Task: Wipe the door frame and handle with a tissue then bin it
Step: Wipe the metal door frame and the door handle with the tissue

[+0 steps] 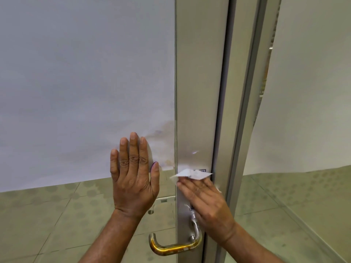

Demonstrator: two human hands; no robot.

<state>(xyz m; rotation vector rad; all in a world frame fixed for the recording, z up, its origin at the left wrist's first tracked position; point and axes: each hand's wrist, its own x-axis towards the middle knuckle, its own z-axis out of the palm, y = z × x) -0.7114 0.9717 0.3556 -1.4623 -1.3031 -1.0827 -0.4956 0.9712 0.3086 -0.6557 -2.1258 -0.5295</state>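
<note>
A grey metal door frame (199,82) runs upright through the middle of the view. My right hand (207,204) presses a white tissue (190,174) flat against the frame, just above the handle. The curved metal handle (174,247), worn to a brassy colour, sticks out to the left below my right hand. My left hand (133,179) lies flat with fingers spread on the glass door panel (85,92), to the left of the frame, holding nothing.
White paper covers the upper glass on both sides (307,92); its lower edge on the left is stained near the frame. A dark gap (221,111) separates the door stile from the neighbouring frame post. Tiled floor (38,224) shows through the lower glass.
</note>
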